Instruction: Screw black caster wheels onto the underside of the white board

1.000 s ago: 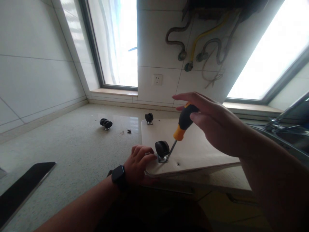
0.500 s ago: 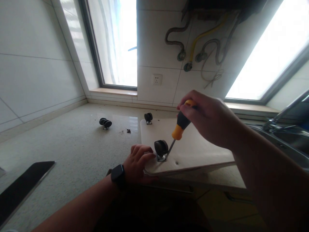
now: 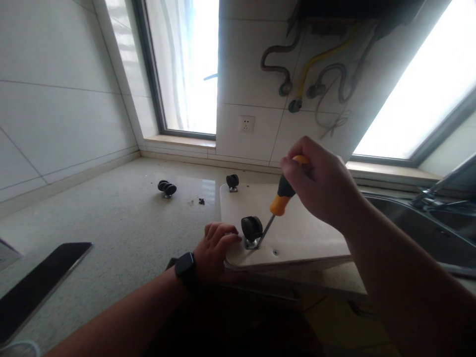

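A white board (image 3: 297, 233) lies on the counter, its near edge along the counter's front. My right hand (image 3: 320, 183) is closed around the yellow and black handle of a screwdriver (image 3: 281, 196). The tilted shaft runs down to the metal plate of a black caster wheel (image 3: 252, 228) at the board's near left corner; the tip's exact seat is too small to make out. Gripping that corner beside the caster is my left hand (image 3: 217, 248), fingers on top and thumb low at the edge. Another caster (image 3: 232, 181) stands at the board's far left corner.
Loose casters (image 3: 167, 188) and small dark screws (image 3: 201, 201) lie on the speckled counter (image 3: 141, 218) to the left. A dark flat object (image 3: 44, 282) rests nearer me. At the right is a sink (image 3: 394, 218) with a faucet (image 3: 427, 193). Hoses (image 3: 305, 69) hang on the wall.
The whole scene has shifted slightly right in view as my head moved. Both hands keep their grips, and the screwdriver stays at the near caster's plate.
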`<act>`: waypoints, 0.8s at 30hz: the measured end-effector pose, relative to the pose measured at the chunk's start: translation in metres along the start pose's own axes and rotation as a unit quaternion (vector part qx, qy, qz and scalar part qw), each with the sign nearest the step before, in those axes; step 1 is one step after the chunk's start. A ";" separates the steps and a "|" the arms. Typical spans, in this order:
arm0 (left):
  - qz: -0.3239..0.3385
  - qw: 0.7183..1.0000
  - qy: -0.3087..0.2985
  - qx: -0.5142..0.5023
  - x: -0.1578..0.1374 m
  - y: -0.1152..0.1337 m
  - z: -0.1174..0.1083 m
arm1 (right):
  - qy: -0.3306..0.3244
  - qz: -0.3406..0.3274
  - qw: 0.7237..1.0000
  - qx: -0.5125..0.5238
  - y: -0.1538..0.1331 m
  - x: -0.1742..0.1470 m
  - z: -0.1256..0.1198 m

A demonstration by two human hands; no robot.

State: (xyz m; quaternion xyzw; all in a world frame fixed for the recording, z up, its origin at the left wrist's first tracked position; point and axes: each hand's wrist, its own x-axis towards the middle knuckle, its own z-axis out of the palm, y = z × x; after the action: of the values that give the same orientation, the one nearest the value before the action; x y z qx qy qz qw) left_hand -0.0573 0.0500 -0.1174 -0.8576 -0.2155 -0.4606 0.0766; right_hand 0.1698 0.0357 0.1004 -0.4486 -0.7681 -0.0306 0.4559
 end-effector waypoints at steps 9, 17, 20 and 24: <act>-0.016 1.000 0.005 -0.010 -0.002 0.002 0.001 | -0.241 0.085 0.845 0.470 0.015 0.002 -0.009; -0.030 1.000 -0.003 0.000 -0.005 0.003 0.001 | -0.259 0.043 0.845 0.466 0.011 0.000 -0.007; -0.026 1.000 0.002 0.004 -0.005 0.003 0.002 | -0.153 0.061 0.903 0.396 0.007 -0.002 0.006; -0.022 1.000 0.002 0.001 -0.007 0.001 0.003 | 0.031 0.040 0.975 0.217 0.005 -0.005 0.024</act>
State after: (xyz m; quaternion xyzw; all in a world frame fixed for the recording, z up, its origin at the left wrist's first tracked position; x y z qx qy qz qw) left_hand -0.0578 0.0482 -0.1253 -0.8517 -0.2344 -0.4638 0.0678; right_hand 0.1580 0.0461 0.0804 -0.3683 -0.7232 0.1408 0.5670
